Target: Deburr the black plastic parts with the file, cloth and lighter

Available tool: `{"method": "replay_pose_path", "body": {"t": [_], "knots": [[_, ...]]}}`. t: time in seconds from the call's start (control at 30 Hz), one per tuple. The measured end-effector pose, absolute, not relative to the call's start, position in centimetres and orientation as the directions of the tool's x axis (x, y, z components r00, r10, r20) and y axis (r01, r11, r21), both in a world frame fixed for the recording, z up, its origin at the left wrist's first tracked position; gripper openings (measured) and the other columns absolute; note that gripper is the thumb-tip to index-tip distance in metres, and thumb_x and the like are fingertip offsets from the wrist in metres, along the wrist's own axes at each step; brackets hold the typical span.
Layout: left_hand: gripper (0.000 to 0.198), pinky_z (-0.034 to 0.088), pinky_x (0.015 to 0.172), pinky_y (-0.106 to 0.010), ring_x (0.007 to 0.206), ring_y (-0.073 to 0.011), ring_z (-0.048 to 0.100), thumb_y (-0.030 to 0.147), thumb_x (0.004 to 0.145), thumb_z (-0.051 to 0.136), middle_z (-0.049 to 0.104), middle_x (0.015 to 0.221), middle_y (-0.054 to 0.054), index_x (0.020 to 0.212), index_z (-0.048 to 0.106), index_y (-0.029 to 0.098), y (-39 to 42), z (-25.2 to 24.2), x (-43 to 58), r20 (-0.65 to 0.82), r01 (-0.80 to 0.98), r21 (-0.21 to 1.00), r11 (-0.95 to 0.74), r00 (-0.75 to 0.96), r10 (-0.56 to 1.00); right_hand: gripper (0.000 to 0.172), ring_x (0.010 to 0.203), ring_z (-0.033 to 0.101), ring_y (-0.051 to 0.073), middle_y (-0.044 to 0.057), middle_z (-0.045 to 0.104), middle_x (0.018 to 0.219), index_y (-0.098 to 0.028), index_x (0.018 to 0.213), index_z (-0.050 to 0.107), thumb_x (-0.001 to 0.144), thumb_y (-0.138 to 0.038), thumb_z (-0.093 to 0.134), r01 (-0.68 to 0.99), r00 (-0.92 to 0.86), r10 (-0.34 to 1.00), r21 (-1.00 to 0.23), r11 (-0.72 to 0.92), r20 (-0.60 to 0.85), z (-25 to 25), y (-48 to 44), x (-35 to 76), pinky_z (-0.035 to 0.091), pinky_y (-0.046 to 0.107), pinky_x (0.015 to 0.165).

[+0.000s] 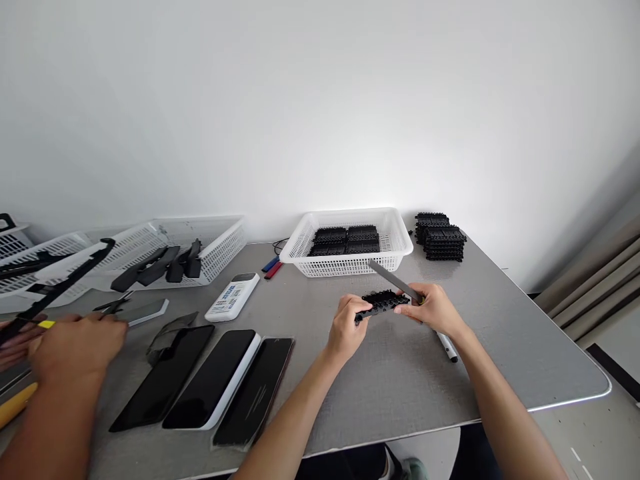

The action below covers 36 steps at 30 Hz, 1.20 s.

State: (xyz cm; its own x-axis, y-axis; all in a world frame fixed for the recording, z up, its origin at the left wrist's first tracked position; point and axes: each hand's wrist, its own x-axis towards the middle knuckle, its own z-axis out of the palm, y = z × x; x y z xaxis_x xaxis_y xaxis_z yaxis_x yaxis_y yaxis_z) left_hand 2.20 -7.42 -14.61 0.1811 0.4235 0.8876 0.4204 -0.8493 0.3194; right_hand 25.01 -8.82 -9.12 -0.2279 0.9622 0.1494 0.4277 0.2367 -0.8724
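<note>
My left hand (347,328) grips one end of a black toothed plastic part (383,302), held above the grey table. My right hand (437,309) is closed around the handle end of a flat grey file (391,275), which slants up and left over the part. The right fingertips also touch the part's right end. Most of the file's handle is hidden in the palm. Beneath my right wrist lies a silver rod-like tool (447,347) with a dark tip, partly covered by the hand.
A white basket (345,268) of similar black parts stands behind my hands, with a stack of them (443,241) to its right. Phones (213,380) and a white bottle-like pack (233,297) lie left. At far left, another person's hand (77,343) works near more baskets (220,257).
</note>
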Motion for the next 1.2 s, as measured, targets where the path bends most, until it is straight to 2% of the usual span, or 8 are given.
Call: {"method": "replay_pose_path", "body": {"t": [0.1,0.33,0.47,0.6,0.7,0.83,0.97,1.2], "knots": [[0.023,0.052,0.071,-0.032,0.08,-0.0176,0.062,0.005,0.086,0.058,0.063,0.084,-0.002,0.099,0.053,0.024,-7.6,-14.4,2.4,0.891,0.43,0.309,-0.848,0.182,0.417,0.033,0.054,0.03,0.01,-0.006,0.036,0.057,-0.018,0.07,0.061,0.074,-0.048,0.074,0.383,-0.264,0.954,-0.892,0.24,0.144,-9.2,-8.9,24.6,0.023,0.024,0.05],[0.021,0.05,0.083,-0.039,0.089,-0.0207,0.064,0.032,0.088,0.067,0.064,0.088,-0.004,0.096,0.05,0.024,-7.9,-13.9,2.7,0.847,0.446,0.437,-0.781,0.086,0.524,0.026,0.055,0.028,0.009,-0.007,0.035,0.058,-0.017,0.079,0.066,0.074,-0.041,0.075,0.28,-0.232,0.958,-0.932,0.231,0.168,-9.5,-8.9,24.1,0.024,0.024,0.05],[0.017,0.046,0.099,-0.049,0.118,-0.0258,0.057,0.034,0.094,0.056,0.061,0.116,-0.012,0.106,0.049,0.024,-8.0,-14.0,2.8,0.783,0.383,0.557,-0.737,0.056,0.62,0.025,0.053,0.029,0.009,-0.006,0.036,0.058,-0.017,0.079,0.066,0.077,-0.041,0.072,0.246,-0.232,0.958,-0.942,0.227,0.17,-9.9,-8.8,24.0,0.025,0.023,0.049],[0.05,0.029,0.116,-0.056,0.148,-0.0309,0.029,0.049,0.094,0.052,0.031,0.157,-0.017,0.136,0.04,0.026,-8.0,-14.5,3.0,0.659,0.232,0.733,-0.64,-0.004,0.752,0.027,0.052,0.03,0.009,-0.007,0.034,0.055,-0.016,0.082,0.07,0.077,-0.042,0.071,0.276,-0.124,0.965,-0.926,0.259,0.232,-10.5,-8.8,23.8,0.028,0.024,0.049],[0.072,0.032,0.117,-0.051,0.151,-0.0298,0.023,0.059,0.089,0.056,0.021,0.164,-0.014,0.149,0.028,0.03,-7.9,-15.0,3.2,0.438,0.028,0.899,-0.437,-0.044,0.898,0.026,0.053,0.03,0.009,-0.006,0.036,0.056,-0.015,0.08,0.072,0.078,-0.041,0.069,0.337,-0.091,0.949,-0.888,0.313,0.3,-10.5,-9.0,23.5,0.028,0.024,0.05],[0.075,0.049,0.103,-0.049,0.135,-0.0307,0.05,0.061,0.084,0.062,0.045,0.152,-0.016,0.146,0.034,0.03,-7.7,-15.3,3.8,0.232,-0.273,0.939,-0.209,0.053,0.971,0.022,0.054,0.033,0.01,-0.004,0.045,0.058,-0.016,0.079,0.073,0.081,-0.036,0.065,0.372,-0.152,0.934,-0.857,0.358,0.324,-10.4,-9.2,23.1,0.027,0.024,0.05],[0.052,0.057,0.087,-0.048,0.104,-0.0293,0.07,0.056,0.079,0.07,0.07,0.113,-0.014,0.114,0.06,0.019,-7.4,-14.8,4.4,0.177,-0.393,0.908,-0.148,0.038,0.984,0.021,0.056,0.038,0.01,-0.003,0.049,0.062,-0.017,0.085,0.074,0.083,-0.034,0.062,0.366,-0.218,0.929,-0.858,0.361,0.298,-10.7,-9.1,22.9,0.028,0.024,0.051],[0.044,0.057,0.063,-0.033,0.061,-0.0158,0.064,0.062,0.078,0.065,0.059,0.065,0.002,0.081,0.053,0.02,-6.2,-14.8,3.3,0.081,-0.366,0.911,-0.189,-0.291,0.953,0.046,0.054,0.035,0.011,-0.003,0.045,0.059,-0.016,0.082,0.069,0.084,-0.061,0.059,0.458,0.006,0.941,-0.838,0.297,0.337,-10.3,-8.6,24.4,0.03,0.026,0.051]]}}
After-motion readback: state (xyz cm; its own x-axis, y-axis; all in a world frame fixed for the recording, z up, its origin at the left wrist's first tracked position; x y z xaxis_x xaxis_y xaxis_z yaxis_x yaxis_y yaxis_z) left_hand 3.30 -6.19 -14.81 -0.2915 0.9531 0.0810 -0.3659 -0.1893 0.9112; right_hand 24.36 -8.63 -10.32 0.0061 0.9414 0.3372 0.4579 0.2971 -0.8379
